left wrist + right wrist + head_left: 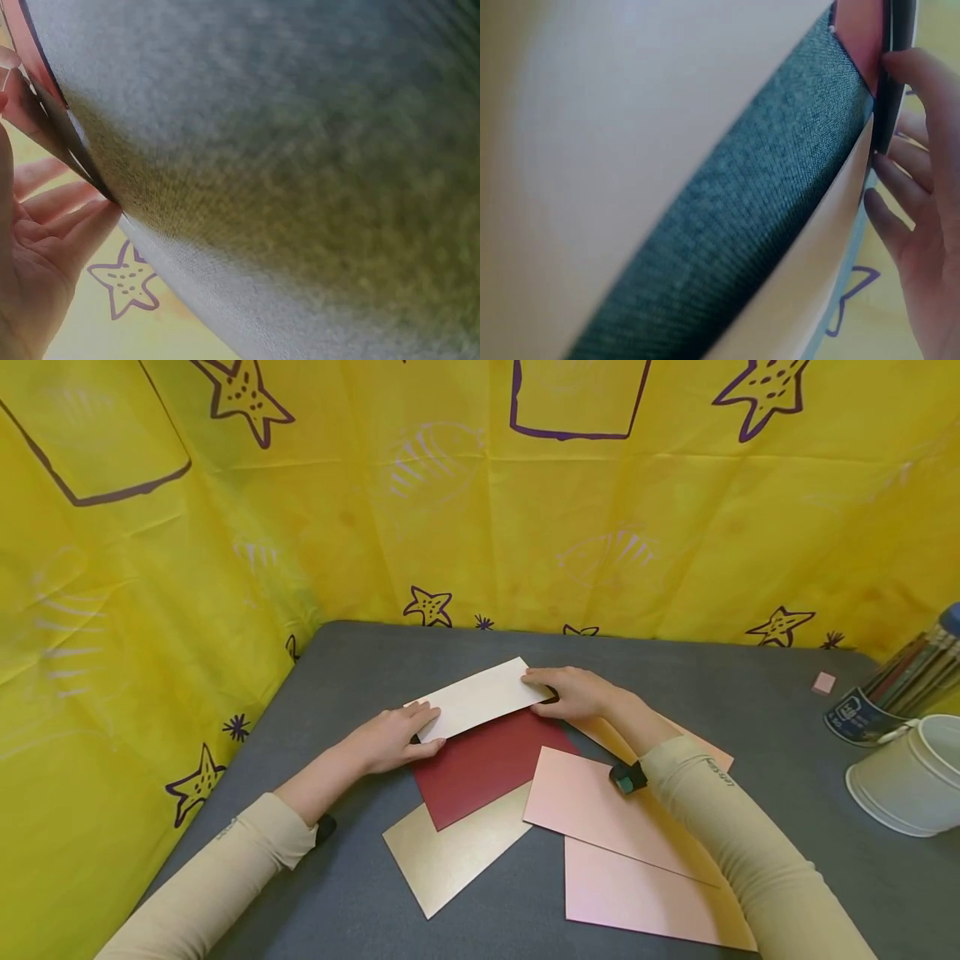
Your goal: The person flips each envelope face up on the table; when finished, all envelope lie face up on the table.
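Both hands hold a narrow white card (480, 697) at its two short ends, tilted above the table. My left hand (392, 735) grips the left end, thumb at the near edge and fingers over the top. At the right end, my right hand (577, 692) pinches the card between thumb and fingers. Under the card's near edge lies a dark red sheet (483, 772), partly covered. In the right wrist view, the fingers of my right hand (930, 187) meet the card's dark edge. The left wrist view shows my left hand (45, 255) at the card's shadowed underside.
A gold sheet (457, 856) lies partly under the red one. Several pale pink sheets (592, 789) overlap near my right forearm. At the right stand a white mug (911, 777) and a blue tin of pencils (862, 717), with a small pink eraser (824, 682) behind.
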Demonstrator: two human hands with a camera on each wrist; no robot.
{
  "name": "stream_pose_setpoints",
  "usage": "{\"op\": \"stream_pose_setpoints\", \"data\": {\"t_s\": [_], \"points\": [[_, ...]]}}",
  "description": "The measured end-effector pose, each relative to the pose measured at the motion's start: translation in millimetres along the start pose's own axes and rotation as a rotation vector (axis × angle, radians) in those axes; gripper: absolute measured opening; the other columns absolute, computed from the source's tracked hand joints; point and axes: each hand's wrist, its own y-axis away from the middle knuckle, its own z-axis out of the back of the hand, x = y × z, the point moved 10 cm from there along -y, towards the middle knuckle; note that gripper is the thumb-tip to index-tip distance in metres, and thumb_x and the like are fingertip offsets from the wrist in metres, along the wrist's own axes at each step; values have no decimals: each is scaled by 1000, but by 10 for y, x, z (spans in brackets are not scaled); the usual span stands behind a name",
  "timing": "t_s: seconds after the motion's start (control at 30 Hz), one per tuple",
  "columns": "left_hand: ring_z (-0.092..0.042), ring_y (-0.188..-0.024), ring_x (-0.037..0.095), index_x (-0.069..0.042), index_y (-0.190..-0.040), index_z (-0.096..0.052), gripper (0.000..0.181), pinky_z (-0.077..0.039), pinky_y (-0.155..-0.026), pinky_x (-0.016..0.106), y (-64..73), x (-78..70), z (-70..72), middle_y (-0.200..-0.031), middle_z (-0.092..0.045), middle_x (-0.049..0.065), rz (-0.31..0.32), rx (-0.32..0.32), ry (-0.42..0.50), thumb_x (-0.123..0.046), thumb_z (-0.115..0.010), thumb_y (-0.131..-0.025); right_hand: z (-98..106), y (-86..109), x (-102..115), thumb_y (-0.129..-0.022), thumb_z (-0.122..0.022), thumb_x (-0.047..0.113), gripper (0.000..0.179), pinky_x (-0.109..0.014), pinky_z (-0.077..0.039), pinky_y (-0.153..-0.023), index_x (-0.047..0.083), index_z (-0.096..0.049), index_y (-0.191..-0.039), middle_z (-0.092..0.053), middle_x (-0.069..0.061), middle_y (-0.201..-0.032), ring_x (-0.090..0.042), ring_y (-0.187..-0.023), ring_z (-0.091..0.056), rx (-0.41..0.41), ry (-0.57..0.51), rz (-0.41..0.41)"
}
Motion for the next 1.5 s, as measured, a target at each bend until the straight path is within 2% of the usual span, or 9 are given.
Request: {"op": "stream_pose_setpoints", "data": {"t_s": [0.13,0.3,0.43,0.63,0.87,1.03,1.2,1.33,1.5], "points": [[-54,-124,35,-7,-137,-54,54,-44,-99,49,24,-39,76,-136,-54,20,-77,-70,4,-43,-55,-96,32,13,1,-94,-62,34,55,-49,-38,-105,10,-51,-143,-46,-10,-147,-30,-132,-45,-36,13,4],[-65,-102,24,-9,-127,-61,40,-51,-88,43,87,-80,198,-120,-65,8,-165,-164,12,-34,-58,-96,128,44,23,-94,-64,28,46,-47,-43,-101,11,-58,-137,-56,-9,-138,-28,-125,-53,-102,-26,14],[-66,-103,21,-9,-123,-65,35,-51,-89,42,141,-87,299,-117,-68,5,-210,-227,39,-30,-60,-96,206,66,55,-94,-65,25,40,-45,-46,-98,10,-62,-132,-61,-9,-132,-27,-119,-57,-147,-60,32],[-67,-105,19,-9,-122,-69,32,-52,-90,40,179,-66,397,-114,-70,4,-247,-281,87,-26,-61,-96,268,66,68,-94,-66,22,33,-44,-48,-95,11,-67,-125,-63,-8,-128,-25,-118,-58,-193,-128,54],[-67,-104,18,-9,-120,-71,27,-52,-90,39,200,17,540,-112,-71,3,-215,-331,192,-17,-63,-96,349,73,26,-94,-66,17,23,-43,-49,-94,10,-72,-115,-69,-2,-113,-21,-108,-62,-268,-294,54],[-68,-91,15,-7,-111,-74,20,-55,-80,36,193,138,672,-102,-73,4,-204,-438,297,-10,-65,-94,412,76,-18,-94,-66,17,20,-43,-50,-94,8,-73,-110,-71,-3,-108,-20,-104,-64,-320,-381,20],[-63,-78,11,-6,-104,-75,15,-50,-68,23,163,260,766,-94,-73,6,-192,-537,400,-6,-68,-91,438,65,-79,-94,-67,20,18,-41,-52,-91,9,-74,-107,-71,-4,-102,-21,-99,-65,-350,-428,-27],[-58,-74,9,-6,-101,-76,13,-46,-64,17,118,373,787,-90,-73,8,-134,-581,480,-5,-69,-90,436,47,-132,-94,-66,21,18,-40,-53,-84,9,-74,-105,-71,-6,-98,-20,-95,-65,-356,-460,-58],[-55,-72,14,1,-97,-74,10,-43,-63,17,59,504,797,-87,-71,15,-36,-628,538,-4,-67,-91,405,0,-207,-95,-65,26,21,-38,-50,-77,7,-73,-100,-71,-11,-95,-20,-91,-61,-353,-471,-111]]}}
